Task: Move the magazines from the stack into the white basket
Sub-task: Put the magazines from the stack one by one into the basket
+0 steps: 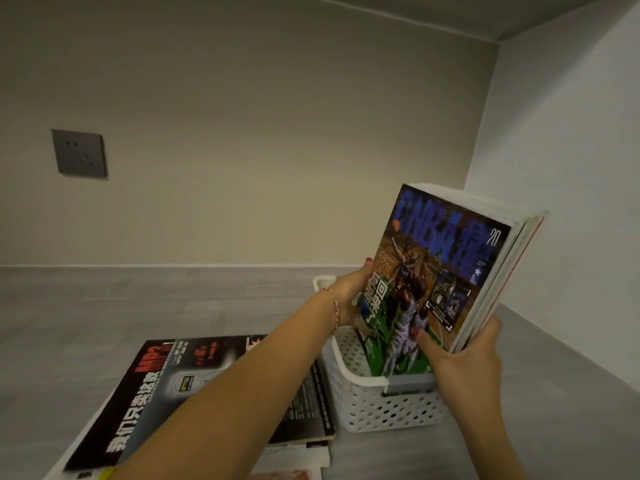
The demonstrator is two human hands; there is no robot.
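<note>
The lower ends of the magazines (446, 271) are sinking out of sight inside the basket (377, 407), a white perforated plastic one sitting near the right wall on the grey floor (138, 306). The left hand (349, 292) is gripping their left edge, the right hand (464, 355) clasping the lower right corner. The left forearm is hiding part of the glossy stack (194, 396) lying beside the basket, its near edge cut off. A grey socket (79, 153) is sitting on the beige wall.

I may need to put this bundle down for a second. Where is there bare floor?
Bare floor runs from the wall down to the stack of magazines, left of the white basket. Another strip lies between the basket and the right wall. The basket itself is crowded: both hands hold the magazine bundle in it.
</note>
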